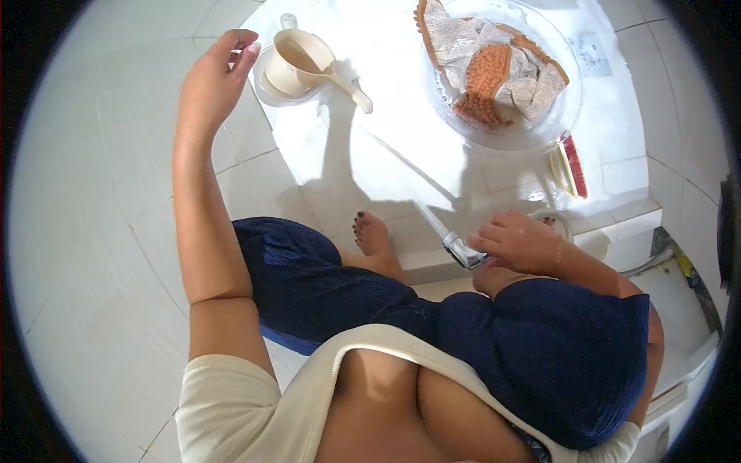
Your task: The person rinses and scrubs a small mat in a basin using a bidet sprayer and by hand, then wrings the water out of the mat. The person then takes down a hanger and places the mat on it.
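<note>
My left hand (220, 73) is raised beside a cream plastic dipper (290, 71), its fingers loosely bent with a gap at the thumb and nothing between them. The dipper rests on a clear round container (270, 86), its handle pointing toward me. Over my knee, my right hand (515, 243) is closed around a chrome spray head (464, 252). A thin pale line, apparently a water jet, runs from its tip toward the upper left. Farther off, a clear round basin (570, 92) holds a wet beige cloth (455, 38) with brown knitted trim (488, 73).
A scrub brush (575, 167) with red bristles lies beside the basin on the wet white tiled floor (394, 69). My bare foot (374, 235) is on the tiles. At right are a low ledge (637, 224) and a pale hose (647, 265).
</note>
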`<state>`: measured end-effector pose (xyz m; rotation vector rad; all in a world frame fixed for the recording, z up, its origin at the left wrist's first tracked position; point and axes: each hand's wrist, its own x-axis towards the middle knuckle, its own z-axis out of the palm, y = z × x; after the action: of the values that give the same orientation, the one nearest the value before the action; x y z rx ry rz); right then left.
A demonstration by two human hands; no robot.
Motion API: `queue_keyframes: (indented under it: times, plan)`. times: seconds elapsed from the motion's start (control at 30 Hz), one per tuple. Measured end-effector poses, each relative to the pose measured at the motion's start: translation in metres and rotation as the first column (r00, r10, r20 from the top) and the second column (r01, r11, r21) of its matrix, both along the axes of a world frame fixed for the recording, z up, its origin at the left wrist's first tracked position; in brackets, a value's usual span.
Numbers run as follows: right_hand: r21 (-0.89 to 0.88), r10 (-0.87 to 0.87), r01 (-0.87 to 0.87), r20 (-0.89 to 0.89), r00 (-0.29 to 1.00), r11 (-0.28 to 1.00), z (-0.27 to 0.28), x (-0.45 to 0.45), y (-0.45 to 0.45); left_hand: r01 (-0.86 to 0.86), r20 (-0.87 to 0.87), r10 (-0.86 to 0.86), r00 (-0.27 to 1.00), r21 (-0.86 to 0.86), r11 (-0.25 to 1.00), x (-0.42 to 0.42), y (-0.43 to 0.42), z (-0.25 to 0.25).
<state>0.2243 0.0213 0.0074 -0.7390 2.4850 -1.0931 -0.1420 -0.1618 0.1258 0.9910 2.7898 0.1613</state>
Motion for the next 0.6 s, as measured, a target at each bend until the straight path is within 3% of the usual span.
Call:
queue_keyframes:
  times: [0.4,0.47,0.53,0.6]
  plan:
    - [0.002,-0.001,0.001,-0.088,0.996,1.0,0.002,-0.005,0.004,0.007,-0.023,-0.006,1.0,0.05,0.999,-0.007,-0.001,-0.002]
    - [0.014,-0.016,0.018,-0.1,0.995,1.0,0.004,-0.009,0.007,-0.085,-0.053,0.091,0.994,0.109,0.99,-0.009,0.0,0.001]
    - [0.113,-0.15,0.156,-0.052,0.987,0.981,0.007,-0.011,0.01,-0.126,-0.076,0.136,0.988,0.131,0.983,-0.01,0.001,0.001]
    - [0.102,-0.144,0.151,-0.065,0.987,0.983,0.008,-0.013,0.012,-0.174,-0.095,0.19,0.977,0.155,0.973,-0.009,0.001,0.003]
